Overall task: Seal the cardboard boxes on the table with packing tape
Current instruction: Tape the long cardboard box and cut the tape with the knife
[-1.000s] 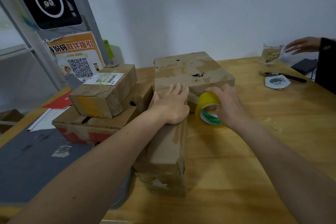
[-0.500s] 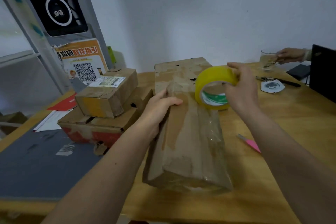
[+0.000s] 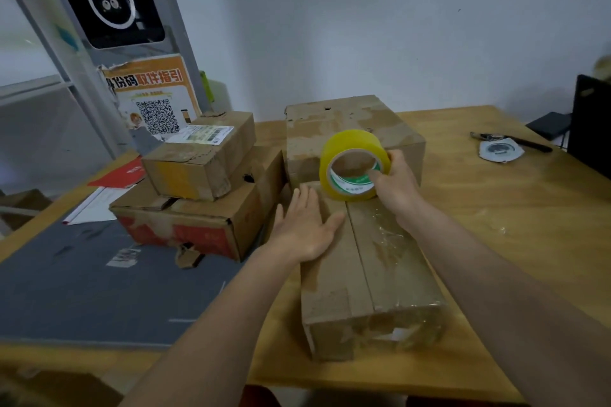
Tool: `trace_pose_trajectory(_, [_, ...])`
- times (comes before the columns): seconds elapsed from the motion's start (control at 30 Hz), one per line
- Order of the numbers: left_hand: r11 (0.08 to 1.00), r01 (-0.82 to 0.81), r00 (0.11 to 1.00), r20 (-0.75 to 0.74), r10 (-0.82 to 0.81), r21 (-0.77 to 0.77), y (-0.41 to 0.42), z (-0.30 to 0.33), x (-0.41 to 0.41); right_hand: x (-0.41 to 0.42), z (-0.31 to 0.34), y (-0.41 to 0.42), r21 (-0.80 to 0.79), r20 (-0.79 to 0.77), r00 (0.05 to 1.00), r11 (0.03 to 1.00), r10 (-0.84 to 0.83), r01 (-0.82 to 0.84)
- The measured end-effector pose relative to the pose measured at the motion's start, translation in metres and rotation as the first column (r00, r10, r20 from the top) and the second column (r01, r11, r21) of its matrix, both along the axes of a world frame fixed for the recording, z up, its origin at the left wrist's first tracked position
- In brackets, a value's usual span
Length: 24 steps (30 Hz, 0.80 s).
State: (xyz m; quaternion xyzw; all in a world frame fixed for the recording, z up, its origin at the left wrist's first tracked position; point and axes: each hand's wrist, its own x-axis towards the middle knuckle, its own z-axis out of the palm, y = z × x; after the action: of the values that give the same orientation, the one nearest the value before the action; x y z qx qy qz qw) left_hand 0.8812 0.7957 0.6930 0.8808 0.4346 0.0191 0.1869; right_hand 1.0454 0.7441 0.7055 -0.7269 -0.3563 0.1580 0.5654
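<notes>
A long cardboard box [image 3: 363, 277] lies in front of me on the wooden table [image 3: 515, 228], its top seam facing up and old clear film over its right half. My left hand [image 3: 305, 225] presses flat on the box's left flap, fingers straight. My right hand [image 3: 395, 185] grips a yellow roll of packing tape [image 3: 353, 163] at the box's far end, thumb inside the core. A larger box [image 3: 334, 122] stands just behind. Two stacked boxes sit to the left: a small labelled one [image 3: 201, 155] on a red-printed one [image 3: 185, 225].
A grey mat [image 3: 82, 277] covers the table's left part, with papers [image 3: 96, 205] at its far edge. A white round packet [image 3: 501, 150], a pen and a dark monitor [image 3: 590, 125] are at the far right. A poster with a QR code leans against the wall.
The long box has been turned from its side to lie seam-up. My left hand now presses flat on it. The tape roll came down to the box's far end.
</notes>
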Motion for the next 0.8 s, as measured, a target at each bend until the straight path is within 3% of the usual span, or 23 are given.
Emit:
trace_pose_trajectory(0.07, [0.998, -0.014, 0.996, -0.087, 0.019, 0.064, -0.001, 0.004, 0.01, 0.0, -0.002, 0.001, -0.023, 0.021, 1.0, 0.999, -0.023, 0.023])
trace_pose_trajectory(0.23, [0.987, 0.108, 0.993, -0.053, -0.102, 0.12, -0.003, 0.001, 0.008, 0.0, -0.003, 0.001, -0.005, 0.027, 0.999, 1.0, -0.027, 0.027])
trace_pose_trajectory(0.43, [0.991, -0.121, 0.982, -0.142, 0.128, 0.06, 0.003, 0.006, 0.007, -0.002, -0.002, 0.004, -0.023, 0.019, 0.999, 0.999, -0.03, 0.031])
trace_pose_trajectory(0.53, [0.985, -0.061, 0.986, -0.147, 0.084, 0.159, -0.009, 0.005, 0.026, -0.002, -0.004, 0.003, -0.011, 0.035, 0.998, 0.999, -0.052, 0.052])
trace_pose_trajectory(0.7, [0.991, -0.057, 0.989, -0.131, 0.073, 0.119, -0.005, 0.0, 0.021, 0.001, 0.005, 0.006, -0.036, 0.094, 0.995, 0.999, -0.023, 0.026])
trace_pose_trajectory(0.8, [0.99, -0.034, 0.986, -0.155, 0.055, 0.137, -0.004, 0.001, 0.019, 0.017, 0.016, 0.0, 0.011, 0.045, 0.997, 0.998, -0.065, 0.065])
